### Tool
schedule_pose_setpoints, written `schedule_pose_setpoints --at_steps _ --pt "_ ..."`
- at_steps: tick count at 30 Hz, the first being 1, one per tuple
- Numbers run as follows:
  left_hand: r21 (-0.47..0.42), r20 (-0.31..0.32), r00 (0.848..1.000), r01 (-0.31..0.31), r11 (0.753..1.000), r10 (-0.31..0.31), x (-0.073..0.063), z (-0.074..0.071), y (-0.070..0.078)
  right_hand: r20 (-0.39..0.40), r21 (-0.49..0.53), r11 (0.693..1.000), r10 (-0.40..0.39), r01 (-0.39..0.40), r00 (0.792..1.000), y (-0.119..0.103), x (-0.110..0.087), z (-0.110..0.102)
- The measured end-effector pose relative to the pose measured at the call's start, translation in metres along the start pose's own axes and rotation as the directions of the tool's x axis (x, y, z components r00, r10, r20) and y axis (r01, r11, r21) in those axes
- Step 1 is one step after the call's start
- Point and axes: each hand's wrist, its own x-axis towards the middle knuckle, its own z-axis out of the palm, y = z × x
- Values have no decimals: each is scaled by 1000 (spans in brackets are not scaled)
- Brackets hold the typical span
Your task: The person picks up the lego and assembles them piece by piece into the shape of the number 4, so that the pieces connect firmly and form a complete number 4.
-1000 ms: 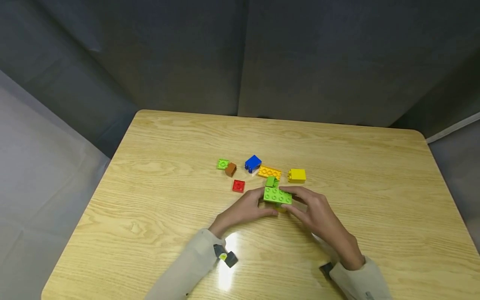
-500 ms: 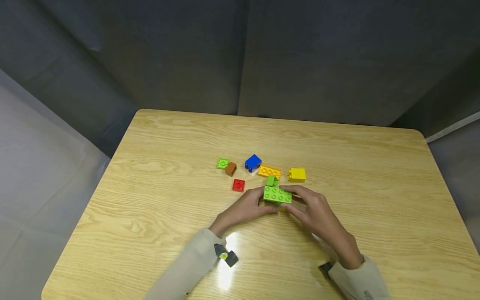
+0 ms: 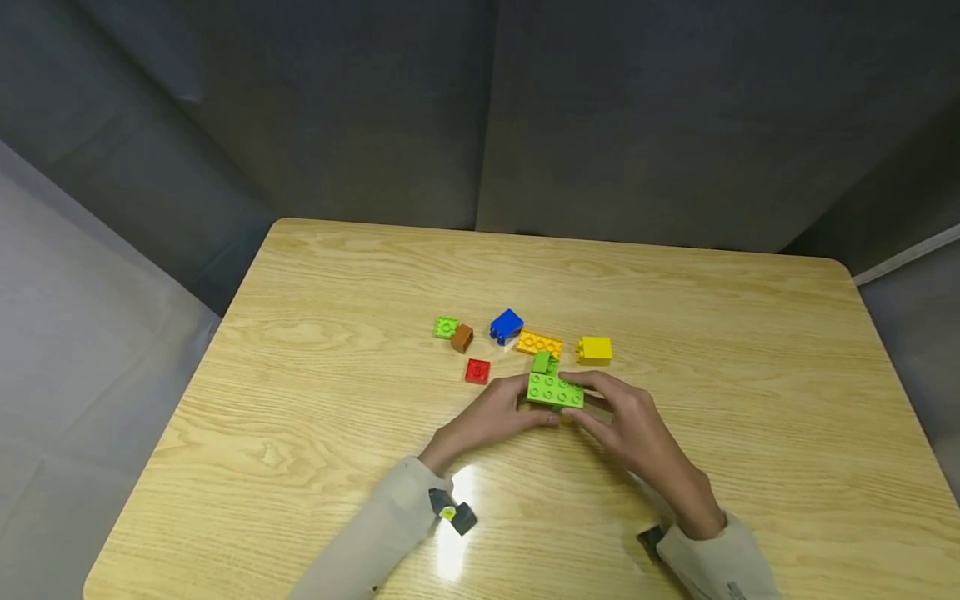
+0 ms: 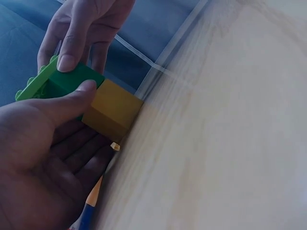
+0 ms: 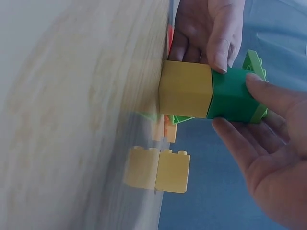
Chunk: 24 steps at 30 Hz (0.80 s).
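Free worktop (image 3: 322,367) is stretching left of the red piece (image 3: 477,371) and right of the yellow brick (image 3: 596,351). The left hand (image 3: 491,414) and right hand (image 3: 637,425) are flanking the stacked bricks (image 3: 555,390); beyond, the light green piece (image 3: 544,362) and orange plate (image 3: 538,343) are seemingly blocking straight passage.

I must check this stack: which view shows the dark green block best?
The right wrist view: one side of the dark green block is mostly uncovered. In the left wrist view, the left hand and right hand cover parts; in the head view, the light green plate hides nearly all.
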Motion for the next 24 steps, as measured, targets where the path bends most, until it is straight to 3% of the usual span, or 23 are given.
schedule_pose_setpoints --at_steps 24 --pt "5 -1 999 36 999 -36 0 0 2 -15 -4 1000 -20 20 1000 2 0 0"
